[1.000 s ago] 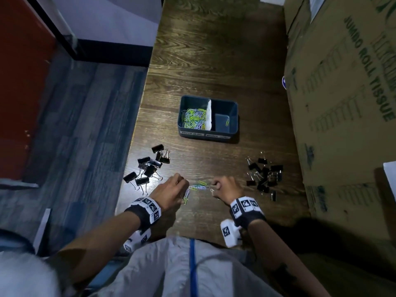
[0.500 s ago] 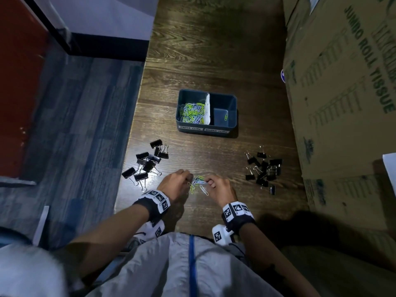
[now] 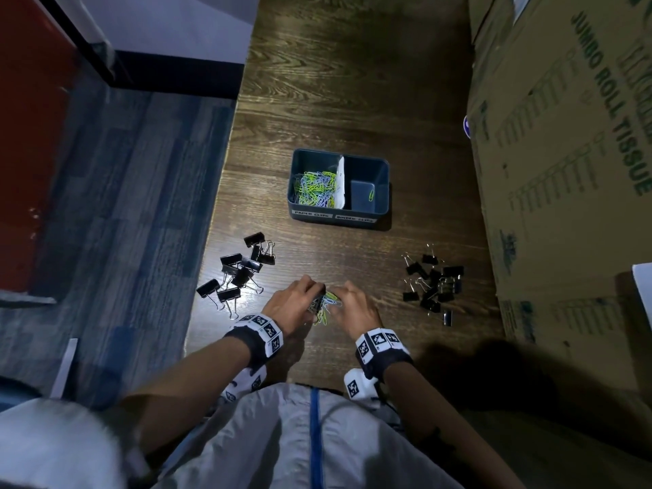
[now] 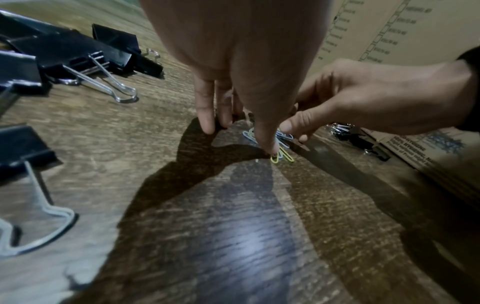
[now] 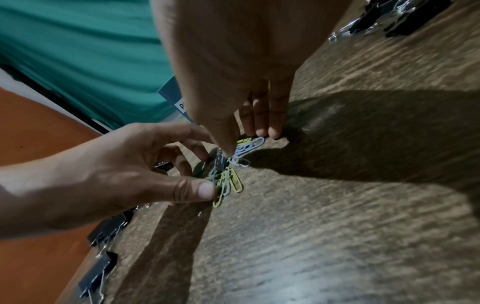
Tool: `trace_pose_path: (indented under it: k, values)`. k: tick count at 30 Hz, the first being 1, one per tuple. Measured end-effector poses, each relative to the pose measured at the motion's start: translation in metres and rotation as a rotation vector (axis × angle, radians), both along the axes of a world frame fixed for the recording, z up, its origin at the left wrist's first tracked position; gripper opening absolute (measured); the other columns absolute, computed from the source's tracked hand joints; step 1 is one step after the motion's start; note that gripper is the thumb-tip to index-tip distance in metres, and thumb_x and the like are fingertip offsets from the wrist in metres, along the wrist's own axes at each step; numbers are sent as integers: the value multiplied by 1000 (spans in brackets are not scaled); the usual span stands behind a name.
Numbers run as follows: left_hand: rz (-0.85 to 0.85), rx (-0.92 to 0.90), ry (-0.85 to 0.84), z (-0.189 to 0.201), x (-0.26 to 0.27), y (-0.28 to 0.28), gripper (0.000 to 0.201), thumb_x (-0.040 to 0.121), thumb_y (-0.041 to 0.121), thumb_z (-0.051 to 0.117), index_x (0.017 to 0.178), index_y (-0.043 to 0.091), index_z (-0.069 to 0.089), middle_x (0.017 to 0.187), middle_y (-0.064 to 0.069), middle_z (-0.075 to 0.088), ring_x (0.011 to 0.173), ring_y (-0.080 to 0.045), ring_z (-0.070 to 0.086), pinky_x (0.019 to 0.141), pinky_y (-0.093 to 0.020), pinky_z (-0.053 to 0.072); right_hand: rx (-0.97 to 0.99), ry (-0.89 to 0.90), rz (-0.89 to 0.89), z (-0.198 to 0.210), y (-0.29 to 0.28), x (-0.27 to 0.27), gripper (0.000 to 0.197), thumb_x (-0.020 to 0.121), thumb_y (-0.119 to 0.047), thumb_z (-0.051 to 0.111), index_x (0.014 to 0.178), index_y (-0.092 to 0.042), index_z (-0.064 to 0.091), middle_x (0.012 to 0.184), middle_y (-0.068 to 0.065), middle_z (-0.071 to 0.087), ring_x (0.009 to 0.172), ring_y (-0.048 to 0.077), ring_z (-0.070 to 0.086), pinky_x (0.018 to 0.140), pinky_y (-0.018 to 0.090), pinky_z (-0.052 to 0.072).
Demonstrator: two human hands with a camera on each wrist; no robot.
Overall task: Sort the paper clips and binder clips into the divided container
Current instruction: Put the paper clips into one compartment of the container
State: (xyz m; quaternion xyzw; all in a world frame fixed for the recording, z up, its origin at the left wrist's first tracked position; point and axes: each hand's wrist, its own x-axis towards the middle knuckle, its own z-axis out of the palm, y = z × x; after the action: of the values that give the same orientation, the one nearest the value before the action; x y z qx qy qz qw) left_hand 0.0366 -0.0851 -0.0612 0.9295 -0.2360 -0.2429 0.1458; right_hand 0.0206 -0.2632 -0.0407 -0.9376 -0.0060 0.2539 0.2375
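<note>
A small heap of green and pale blue paper clips (image 3: 324, 307) lies on the wooden table near its front edge. My left hand (image 3: 310, 292) and right hand (image 3: 344, 294) close in on it from either side, thumbs and curled fingers pinching the heap (image 5: 228, 181). In the left wrist view my left thumb presses the clips (image 4: 281, 155) against the wood. The blue divided container (image 3: 338, 215) stands farther back; its left compartment holds many paper clips (image 3: 314, 188), its right one a single green paper clip (image 3: 370, 196). Large black binder clips (image 3: 240, 270) lie to the left, small ones (image 3: 434, 284) to the right.
A tall cardboard box (image 3: 564, 171) lines the table's right side, close to the small binder clips. The table's left edge (image 3: 218, 241) drops to grey flooring just beyond the large binder clips. Bare wood lies between the hands and the container.
Both hands have come together, drawing the spread-out paper clips into one tight heap between their fingers. The binder clip piles and the container have not moved.
</note>
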Motion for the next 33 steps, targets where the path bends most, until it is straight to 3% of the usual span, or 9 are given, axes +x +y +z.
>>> trace_pose_path:
  k: [3, 6, 8, 11, 16, 18, 23, 29, 33]
  values:
    - [-41, 52, -6, -2, -2, -1, 82, 78, 39, 75, 145, 20, 31, 131, -6, 40, 113, -23, 47, 74, -40, 55, -19, 22, 72, 0, 1, -5, 56, 91, -22, 67, 144, -23, 49, 143, 10, 45, 132, 29, 45, 103, 38, 41]
    - [-28, 51, -7, 1, -4, -7, 68, 83, 34, 69, 141, 17, 38, 130, -8, 42, 115, -25, 47, 75, -41, 54, -73, -56, 70, -7, 7, -9, 51, 85, -18, 72, 133, -24, 59, 128, 2, 54, 121, 26, 53, 94, 38, 49]
    - [-8, 8, -26, 0, -4, -8, 52, 84, 20, 67, 132, 13, 49, 124, -9, 48, 111, -26, 51, 73, -40, 54, -75, -84, 47, -11, 11, -8, 44, 82, -14, 71, 125, -25, 64, 122, 0, 59, 112, 25, 59, 88, 40, 54]
    - [42, -35, -31, 0, -2, -9, 43, 76, 8, 68, 118, 10, 57, 111, -9, 57, 102, -27, 57, 72, -38, 51, -78, -104, 35, -16, 11, -5, 42, 79, -8, 68, 116, -27, 67, 115, -2, 65, 103, 27, 65, 82, 41, 56]
    - [248, -164, 51, 6, 3, -10, 18, 79, 10, 61, 97, 12, 63, 94, -9, 63, 82, -28, 60, 71, -36, 50, -105, -25, -14, -10, 10, 6, 13, 81, -11, 63, 92, -17, 68, 99, 5, 70, 91, 33, 67, 71, 36, 54]
    - [341, -213, 106, 4, 6, -9, 13, 77, 9, 62, 89, 12, 65, 87, -8, 66, 77, -27, 62, 69, -33, 51, -110, 33, -77, -6, 9, 10, 9, 83, -14, 63, 90, -17, 69, 96, 5, 72, 89, 33, 67, 72, 34, 54]
    - [442, -275, 206, -4, 13, 0, 27, 73, 5, 75, 71, 29, 63, 66, 3, 67, 64, -14, 65, 64, -21, 48, -97, 114, -164, 1, 4, 16, 6, 80, -17, 65, 85, -16, 69, 87, 8, 72, 84, 32, 67, 71, 33, 53]
    - [379, -368, 110, 29, 30, 5, 14, 78, 7, 75, 77, 18, 66, 70, 4, 67, 66, -10, 64, 64, -24, 53, -45, 149, -306, 3, -6, 11, 13, 74, -23, 74, 70, -14, 66, 68, 0, 67, 72, 25, 67, 63, 27, 49]
    - [269, -447, -30, 72, 63, 6, 12, 87, 3, 65, 82, 14, 65, 79, 6, 64, 72, -8, 63, 65, -15, 51, -27, 177, -277, 8, -11, 16, 8, 73, -15, 78, 73, -15, 70, 77, -3, 71, 75, 18, 68, 70, 27, 55]
